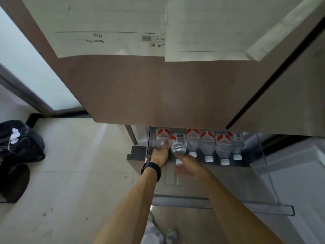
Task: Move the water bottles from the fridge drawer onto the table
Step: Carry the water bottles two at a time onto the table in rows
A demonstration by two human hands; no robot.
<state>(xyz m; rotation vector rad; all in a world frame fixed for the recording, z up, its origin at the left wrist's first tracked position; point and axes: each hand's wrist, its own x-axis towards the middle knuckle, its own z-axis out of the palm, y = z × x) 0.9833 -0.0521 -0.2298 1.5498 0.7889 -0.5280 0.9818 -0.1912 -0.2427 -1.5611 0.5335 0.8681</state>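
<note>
Open fridge drawer (262, 152), six water bottles (208, 145) lying in a row inside, caps toward the person, red-and-white labels too blurred to read, left hand (159, 155) with black wristband (152, 170) grasping the leftmost bottle (162, 136), right hand (188, 164) blurred at the second bottle (178, 145) cap, grip unclear, upside-down sheet (105, 32) on the door reading "Memo No" and "Date"

Probably a home kitchen: a tall brown fridge (158, 88) with memo sheets (109, 27) stuck on its door, its pulled-out drawer (256, 155) lined with water bottles (208, 145), pale floor tiles (79, 164), frosted glass door (35, 67).
</note>
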